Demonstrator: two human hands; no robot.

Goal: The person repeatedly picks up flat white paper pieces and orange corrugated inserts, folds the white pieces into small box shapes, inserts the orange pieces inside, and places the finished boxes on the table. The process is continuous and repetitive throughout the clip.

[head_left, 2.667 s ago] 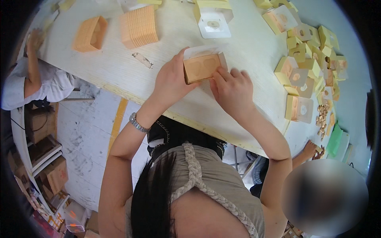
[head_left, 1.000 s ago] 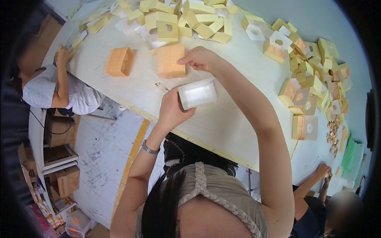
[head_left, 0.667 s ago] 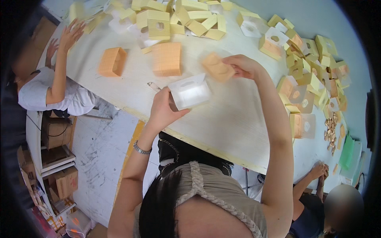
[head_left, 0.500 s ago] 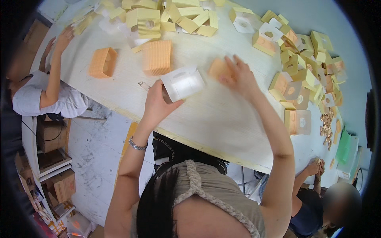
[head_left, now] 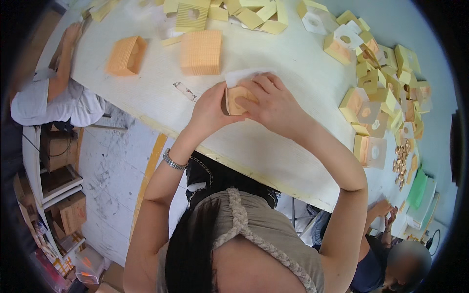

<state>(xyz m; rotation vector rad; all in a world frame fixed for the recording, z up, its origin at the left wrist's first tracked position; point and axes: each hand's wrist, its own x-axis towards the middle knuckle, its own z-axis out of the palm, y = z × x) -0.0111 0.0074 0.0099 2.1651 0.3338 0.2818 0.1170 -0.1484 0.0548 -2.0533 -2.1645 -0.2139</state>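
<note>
At the near table edge, left hand (head_left: 210, 110) and right hand (head_left: 273, 105) both grip a small tan cardboard insert (head_left: 236, 100) over a white tray (head_left: 239, 76); fitting looks unfinished. Half a second ago the hands were apart. Farther off, yellow boxes (head_left: 381, 97) remain unassembled.

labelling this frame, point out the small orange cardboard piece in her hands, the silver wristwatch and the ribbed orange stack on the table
small orange cardboard piece (head_left: 236, 100), head view, its front face.
silver wristwatch (head_left: 174, 160), head view, the band on the wrist.
ribbed orange stack (head_left: 201, 52), head view, its top middle.
</note>
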